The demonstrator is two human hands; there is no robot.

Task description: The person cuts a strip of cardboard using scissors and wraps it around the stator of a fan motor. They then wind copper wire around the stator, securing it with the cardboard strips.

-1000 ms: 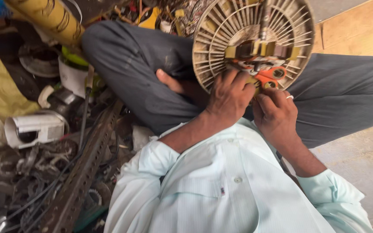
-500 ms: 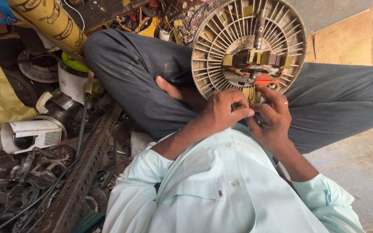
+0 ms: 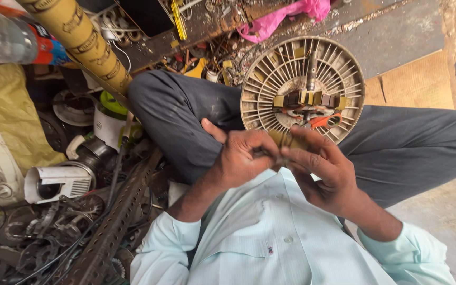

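A round beige finned disc (image 3: 270, 79) with a metal core and shaft leans on my crossed legs in grey trousers (image 3: 186, 116). An orange-handled tool (image 3: 327, 121) lies on the disc's lower part. My left hand (image 3: 238, 161) and my right hand (image 3: 325, 177) meet just below the disc, close to my chest. Between their fingertips they pinch a small yellowish-brown part (image 3: 287, 140). Most of that part is hidden by the fingers.
Scrap crowds the floor at left: a perforated metal angle bar (image 3: 114, 221), a white plastic housing (image 3: 56, 182), wires, round metal parts and a yellow sack (image 3: 11, 116). A yellow cardboard tube (image 3: 80, 37) leans at upper left. A pink bag (image 3: 286, 13) lies at the top.
Both hands have come off the disc's core and drawn back toward my chest, now pinching the small part between them. The orange-handled tool stays on the disc.
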